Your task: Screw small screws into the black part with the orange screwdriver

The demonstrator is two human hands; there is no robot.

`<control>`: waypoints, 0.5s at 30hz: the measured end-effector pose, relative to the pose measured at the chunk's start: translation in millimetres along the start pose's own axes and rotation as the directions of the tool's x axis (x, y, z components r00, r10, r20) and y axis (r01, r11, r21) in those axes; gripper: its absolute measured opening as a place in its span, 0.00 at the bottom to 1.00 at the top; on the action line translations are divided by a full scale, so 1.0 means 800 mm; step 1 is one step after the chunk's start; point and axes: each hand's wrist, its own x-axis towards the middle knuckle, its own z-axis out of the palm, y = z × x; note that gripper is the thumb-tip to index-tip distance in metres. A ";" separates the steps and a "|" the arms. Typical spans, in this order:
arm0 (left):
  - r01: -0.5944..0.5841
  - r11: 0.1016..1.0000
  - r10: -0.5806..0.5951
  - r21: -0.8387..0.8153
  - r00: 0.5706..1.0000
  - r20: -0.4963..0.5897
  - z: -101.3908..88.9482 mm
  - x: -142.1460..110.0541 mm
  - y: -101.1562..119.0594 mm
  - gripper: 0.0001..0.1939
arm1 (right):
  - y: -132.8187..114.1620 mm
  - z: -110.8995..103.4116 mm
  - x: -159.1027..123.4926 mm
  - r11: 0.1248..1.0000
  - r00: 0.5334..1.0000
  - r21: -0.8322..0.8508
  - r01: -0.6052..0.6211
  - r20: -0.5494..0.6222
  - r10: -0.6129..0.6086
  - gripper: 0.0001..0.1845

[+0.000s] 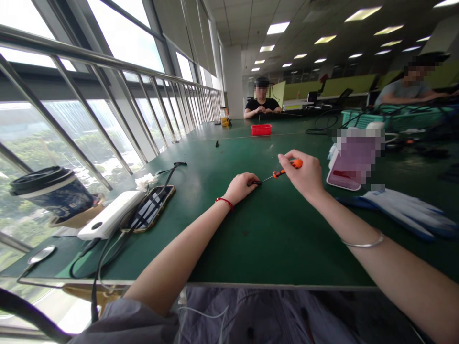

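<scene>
Only lettering around is on the paper cup [53, 196], pale, looks like it ends in "EE", rest is too blurry to read. One screwdriver [278, 174], orange and black: the right hand [304, 172] has its fingers curled round the handle, and the shaft points down-left with the tip right at a small black piece [256, 182]. That piece sits at the desk's surface, pinched in the fingers of the left hand [242, 188]. Also counting one dark-cased phone [150, 208] with cables across it, one white device [111, 215] beside it, one red tray [261, 130], one teal basket [398, 119] and two other people [263, 102] further off. The desk [279, 248] is plain dark green with a pale front edge, metal railing [143, 71] and big windows along the left, lit ceiling panels [278, 28] overhead.
</scene>
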 end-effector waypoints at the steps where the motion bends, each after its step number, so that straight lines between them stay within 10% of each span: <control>1: 0.002 1.000 -0.002 0.002 1.000 0.000 0.000 0.000 0.000 0.10 | 0.000 0.000 0.000 1.000 1.000 0.008 0.006 -0.002 -0.006 0.18; 15: 0.001 1.000 -0.001 0.009 1.000 0.002 -0.001 -0.001 0.001 0.11 | -0.003 0.000 -0.002 0.995 0.998 0.077 0.061 0.008 -0.061 0.13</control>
